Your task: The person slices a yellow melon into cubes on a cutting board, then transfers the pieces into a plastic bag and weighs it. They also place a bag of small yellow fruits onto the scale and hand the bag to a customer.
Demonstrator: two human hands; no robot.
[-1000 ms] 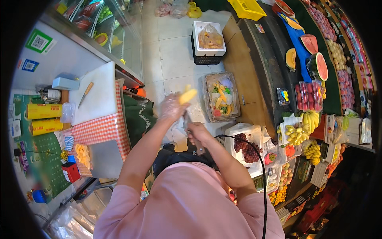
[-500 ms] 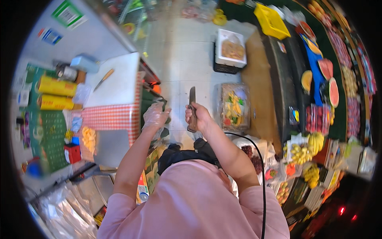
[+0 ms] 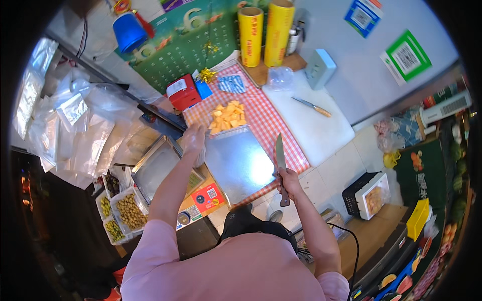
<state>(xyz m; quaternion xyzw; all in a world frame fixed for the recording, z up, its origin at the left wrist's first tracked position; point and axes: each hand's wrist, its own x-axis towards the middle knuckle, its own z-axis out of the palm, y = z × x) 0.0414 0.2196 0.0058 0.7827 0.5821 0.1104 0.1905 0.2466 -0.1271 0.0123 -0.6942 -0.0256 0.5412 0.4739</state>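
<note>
Both hands have swung from above the floor to the tabletop (image 3: 295,153), which has a red-checked covering, as the person has turned to face it. Gripped by its handle in the bare right hand (image 3: 288,183), the knife (image 3: 280,153) stands beside the right edge of a metal sheet (image 3: 236,163), blade pointing away from the body. At the sheet's left edge is the left hand (image 3: 193,140), in a clear glove; its fingers are blurred, so whether they are open or closed, or touching anything, I cannot tell. Yellow-orange fruit chunks (image 3: 228,118) lie heaped just beyond the sheet, near the left hand. Behind them sits a red box (image 3: 183,93). To the right, a smaller knife (image 3: 314,107) lies on a white board (image 3: 321,138), near a pale blue box (image 3: 320,68). Two yellow rolls (image 3: 251,37) stand upright at the back.
</note>
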